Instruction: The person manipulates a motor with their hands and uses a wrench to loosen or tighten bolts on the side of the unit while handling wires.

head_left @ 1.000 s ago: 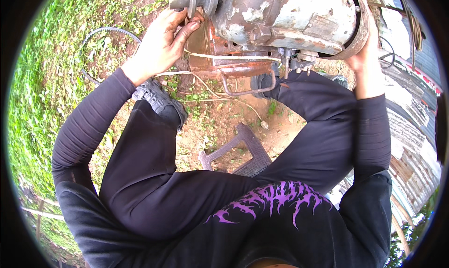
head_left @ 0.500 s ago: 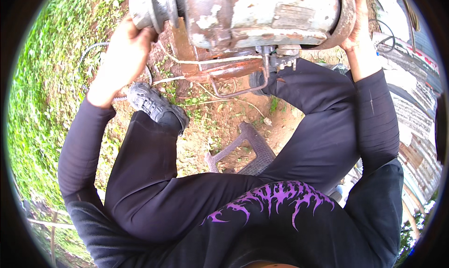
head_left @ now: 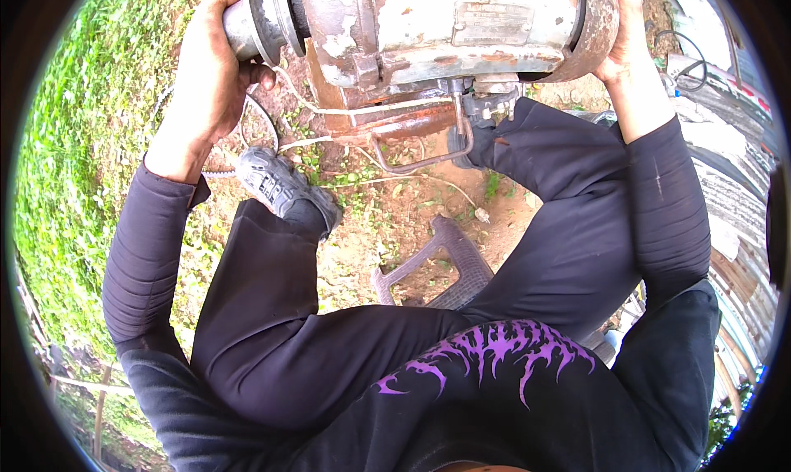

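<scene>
A worn metal motor [head_left: 428, 14] with peeling pale paint and rust lies across the top of the view. My left hand [head_left: 216, 72] is closed round the end of its grooved metal pulley [head_left: 269, 27], fingertips curled beneath it. My right hand [head_left: 622, 47] grips the rusty ring [head_left: 597, 23] at the motor's other end; its fingers are partly hidden. Below the motor are a rusty bracket [head_left: 362, 122], a bent metal rod [head_left: 395, 164] and pale cords [head_left: 321, 108].
My feet and legs frame bare soil with weeds, where a dark plastic frame [head_left: 453, 266] lies. A belt [head_left: 268, 113] is on the ground at left, beside grass. Corrugated sheets [head_left: 733, 225] and a black cable loop [head_left: 700, 76] are at right.
The motor has shifted left and up in view. My left hand has moved left from the pulley's underside to its outer end; my right hand has moved up with the ring.
</scene>
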The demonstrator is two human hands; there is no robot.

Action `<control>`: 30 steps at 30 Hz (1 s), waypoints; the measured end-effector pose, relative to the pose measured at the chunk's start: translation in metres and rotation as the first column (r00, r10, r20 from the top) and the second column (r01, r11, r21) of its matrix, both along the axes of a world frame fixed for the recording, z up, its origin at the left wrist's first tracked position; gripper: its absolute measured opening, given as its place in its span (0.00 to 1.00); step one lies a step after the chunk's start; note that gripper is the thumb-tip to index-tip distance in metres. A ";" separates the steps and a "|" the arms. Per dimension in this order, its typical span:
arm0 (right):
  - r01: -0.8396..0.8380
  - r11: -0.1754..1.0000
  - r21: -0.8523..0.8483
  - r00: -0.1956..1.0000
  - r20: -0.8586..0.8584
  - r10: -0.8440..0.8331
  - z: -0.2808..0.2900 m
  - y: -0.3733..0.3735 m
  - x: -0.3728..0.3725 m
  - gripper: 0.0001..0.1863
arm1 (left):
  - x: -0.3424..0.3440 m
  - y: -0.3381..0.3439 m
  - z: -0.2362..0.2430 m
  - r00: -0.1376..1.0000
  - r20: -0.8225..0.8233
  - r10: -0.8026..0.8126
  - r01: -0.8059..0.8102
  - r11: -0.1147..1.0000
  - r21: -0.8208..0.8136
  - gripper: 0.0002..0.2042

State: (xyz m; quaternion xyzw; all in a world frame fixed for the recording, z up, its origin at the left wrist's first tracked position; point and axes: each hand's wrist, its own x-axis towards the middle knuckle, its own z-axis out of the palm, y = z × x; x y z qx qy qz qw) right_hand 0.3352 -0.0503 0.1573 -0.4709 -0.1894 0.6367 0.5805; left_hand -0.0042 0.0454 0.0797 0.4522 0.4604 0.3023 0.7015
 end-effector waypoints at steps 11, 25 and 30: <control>-0.035 0.999 0.016 0.996 -0.083 0.036 -0.007 0.004 0.008 0.24 | 0.021 -0.016 -0.001 0.974 0.139 0.180 -0.184 0.983 0.018 0.15; 0.003 0.998 0.063 0.999 -0.042 0.000 -0.002 0.004 0.000 0.22 | 0.010 0.007 -0.024 0.961 0.123 0.249 -0.250 0.968 -0.002 0.15; -0.047 0.995 0.087 0.994 -0.090 0.054 -0.010 0.004 0.002 0.22 | 0.023 -0.009 -0.011 0.947 0.091 0.309 -0.314 0.948 0.050 0.14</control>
